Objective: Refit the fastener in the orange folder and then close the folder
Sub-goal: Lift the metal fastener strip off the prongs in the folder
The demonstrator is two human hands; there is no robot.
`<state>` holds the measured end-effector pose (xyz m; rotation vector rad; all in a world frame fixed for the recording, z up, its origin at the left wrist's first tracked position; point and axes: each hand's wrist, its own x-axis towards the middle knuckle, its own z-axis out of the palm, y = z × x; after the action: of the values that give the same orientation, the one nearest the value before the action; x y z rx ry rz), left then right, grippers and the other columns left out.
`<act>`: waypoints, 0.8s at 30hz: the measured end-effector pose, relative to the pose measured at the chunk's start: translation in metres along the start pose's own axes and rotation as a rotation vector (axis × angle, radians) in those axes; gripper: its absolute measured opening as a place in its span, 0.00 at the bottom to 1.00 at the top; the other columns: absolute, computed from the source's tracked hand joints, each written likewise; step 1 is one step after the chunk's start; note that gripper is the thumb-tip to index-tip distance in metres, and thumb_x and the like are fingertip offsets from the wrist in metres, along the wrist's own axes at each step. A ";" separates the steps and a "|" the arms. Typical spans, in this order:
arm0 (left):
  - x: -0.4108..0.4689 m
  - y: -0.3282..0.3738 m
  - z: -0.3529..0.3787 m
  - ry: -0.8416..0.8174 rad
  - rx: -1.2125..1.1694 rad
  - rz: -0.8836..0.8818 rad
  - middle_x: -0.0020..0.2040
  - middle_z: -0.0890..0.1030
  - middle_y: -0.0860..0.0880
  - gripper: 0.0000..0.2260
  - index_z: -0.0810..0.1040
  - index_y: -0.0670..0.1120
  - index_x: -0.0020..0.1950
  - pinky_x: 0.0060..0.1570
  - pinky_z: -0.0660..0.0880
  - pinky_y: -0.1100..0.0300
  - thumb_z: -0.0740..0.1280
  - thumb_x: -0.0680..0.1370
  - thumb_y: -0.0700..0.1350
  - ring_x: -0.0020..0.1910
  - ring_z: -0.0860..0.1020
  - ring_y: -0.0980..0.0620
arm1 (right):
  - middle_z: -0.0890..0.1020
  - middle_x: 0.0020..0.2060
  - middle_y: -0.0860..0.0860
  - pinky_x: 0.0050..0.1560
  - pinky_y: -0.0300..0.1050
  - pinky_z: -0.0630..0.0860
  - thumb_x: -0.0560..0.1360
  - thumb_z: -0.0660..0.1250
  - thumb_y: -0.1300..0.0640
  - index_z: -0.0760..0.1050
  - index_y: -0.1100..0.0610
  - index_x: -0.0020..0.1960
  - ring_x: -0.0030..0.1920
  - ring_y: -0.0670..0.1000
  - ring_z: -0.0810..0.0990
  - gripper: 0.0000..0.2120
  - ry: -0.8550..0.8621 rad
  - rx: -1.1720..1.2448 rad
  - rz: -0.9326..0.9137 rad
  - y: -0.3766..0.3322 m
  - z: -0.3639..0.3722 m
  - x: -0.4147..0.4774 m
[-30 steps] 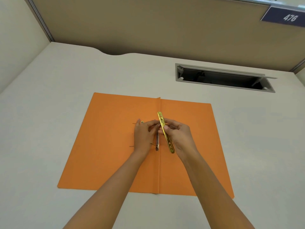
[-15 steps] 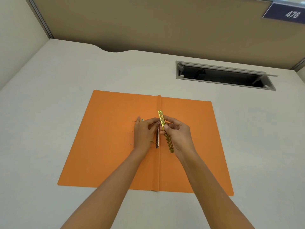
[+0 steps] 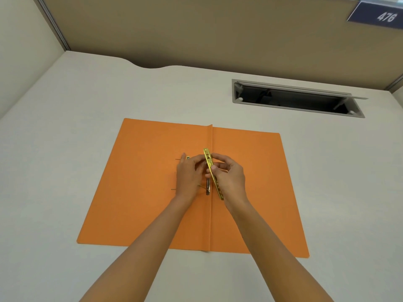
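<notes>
The right hand (image 3: 229, 177) pinches a gold fastener bar (image 3: 213, 174) between thumb and fingers, holding it on edge just right of the fold. The left hand (image 3: 188, 174) meets it at the bar's far end, fingertips closed there; whether it grips a prong I cannot tell. A darker metal piece (image 3: 208, 187) lies along the fold beneath them. The orange folder (image 3: 141, 192) lies open and flat mid-desk (image 3: 65, 149), nearer its front edge. By my reading the fastener is not yet seated, and closing remains.
</notes>
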<state>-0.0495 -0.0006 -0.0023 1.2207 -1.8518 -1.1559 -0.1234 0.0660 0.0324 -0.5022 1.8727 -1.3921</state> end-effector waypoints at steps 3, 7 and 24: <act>-0.003 0.000 -0.003 0.030 -0.033 0.003 0.43 0.85 0.48 0.09 0.83 0.45 0.50 0.74 0.52 0.57 0.64 0.77 0.38 0.42 0.81 0.50 | 0.83 0.37 0.48 0.39 0.43 0.80 0.74 0.67 0.66 0.78 0.54 0.52 0.33 0.47 0.85 0.10 0.034 0.005 0.023 0.000 0.003 0.003; -0.009 -0.002 -0.004 0.115 -0.020 -0.006 0.54 0.83 0.48 0.08 0.82 0.43 0.52 0.73 0.55 0.56 0.66 0.75 0.37 0.52 0.79 0.53 | 0.83 0.35 0.49 0.31 0.35 0.78 0.72 0.69 0.65 0.77 0.58 0.50 0.30 0.46 0.85 0.07 0.112 -0.097 0.014 0.002 0.005 0.008; -0.064 -0.001 -0.030 -0.002 -0.116 -0.110 0.44 0.82 0.57 0.09 0.84 0.53 0.47 0.41 0.69 0.76 0.69 0.74 0.39 0.42 0.77 0.64 | 0.84 0.40 0.59 0.55 0.49 0.79 0.71 0.70 0.69 0.78 0.67 0.51 0.39 0.57 0.84 0.09 -0.133 0.077 0.277 -0.002 -0.043 -0.007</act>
<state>0.0004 0.0484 0.0070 1.2691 -1.7117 -1.3052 -0.1515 0.0977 0.0427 -0.2774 1.7019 -1.2116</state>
